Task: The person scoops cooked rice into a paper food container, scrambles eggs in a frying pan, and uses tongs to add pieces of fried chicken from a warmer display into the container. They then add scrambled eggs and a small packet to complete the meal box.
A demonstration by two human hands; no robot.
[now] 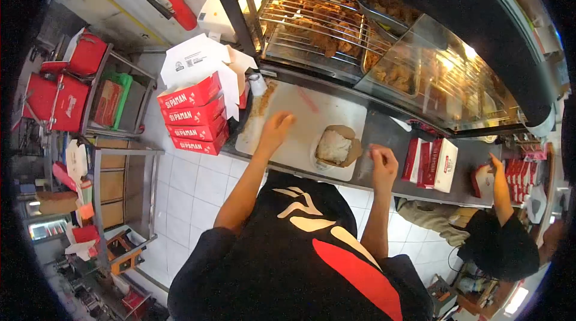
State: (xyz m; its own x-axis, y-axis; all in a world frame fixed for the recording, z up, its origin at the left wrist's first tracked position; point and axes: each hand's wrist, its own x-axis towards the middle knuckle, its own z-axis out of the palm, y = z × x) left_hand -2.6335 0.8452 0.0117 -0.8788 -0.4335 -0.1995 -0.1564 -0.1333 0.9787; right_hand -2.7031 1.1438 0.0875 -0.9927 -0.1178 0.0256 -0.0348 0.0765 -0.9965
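Note:
A brown paper food box (322,152) lies with its flaps open on a white board (300,141), and a whitish wrapped packet (333,146) fills its middle. My left hand (276,133) hovers over the board to the left of the box, its fingers loosely bent with nothing visible in them. Just right of the box, apart from it, is my right hand (383,163); its fingers are half curled and no object shows in them. Brown crumbs (260,102) are scattered at the board's left edge, beside a small white cup (257,84).
Red boxes (192,117) are stacked at left, with white open cartons (195,60) above. A heated glass cabinet (420,63) of fried chicken lines the counter's back. More red-and-white boxes (432,165) stand at right, where another person's hand (497,165) reaches in.

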